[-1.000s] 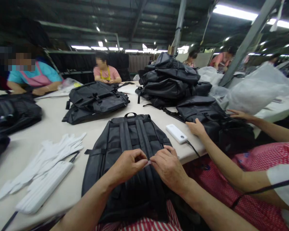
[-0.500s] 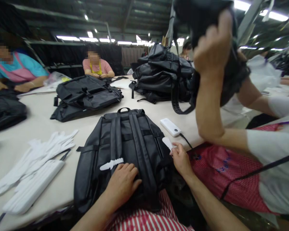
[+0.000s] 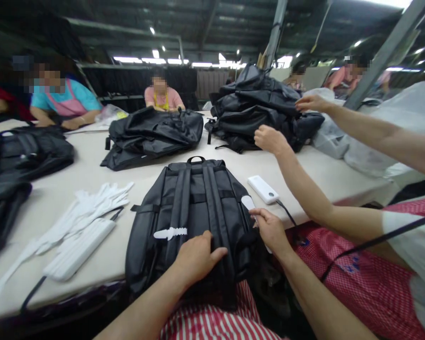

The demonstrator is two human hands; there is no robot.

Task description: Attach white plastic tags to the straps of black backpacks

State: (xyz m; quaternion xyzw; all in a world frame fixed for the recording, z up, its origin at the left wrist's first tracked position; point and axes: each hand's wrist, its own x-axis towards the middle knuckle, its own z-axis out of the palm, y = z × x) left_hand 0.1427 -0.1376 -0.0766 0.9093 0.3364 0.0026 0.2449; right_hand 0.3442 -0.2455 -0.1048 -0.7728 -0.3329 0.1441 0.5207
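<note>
A black backpack [image 3: 198, 189] lies in front of me on the table edge, its shoulder straps facing up and its top handle pointing away. My left hand [image 3: 199, 257] rests on the lower part of its straps, thumb spread, holding nothing. Just beyond those fingers, a white knife-shaped piece [image 3: 170, 233] with a wavy handle lies across the left strap. At the backpack's right side, my right hand [image 3: 272, 231] pinches a flat white plastic tool [image 3: 248, 203]. The tool's rounded end points up and away; its middle is covered by my fingers.
White gloves [image 3: 92, 203] and a white power bank [image 3: 80, 250] with a cable lie left. Another power bank [image 3: 263, 189] sits right. Black bags [image 3: 156, 137] and a tall bag pile [image 3: 258, 108] stand behind. A co-worker's arms [image 3: 304, 174] reach in from the right.
The co-worker's raised black bag is out of their hands, which now reach toward the pile. My view has turned slightly right. My left thumb has spread wider; my right hand still holds the white tool.
</note>
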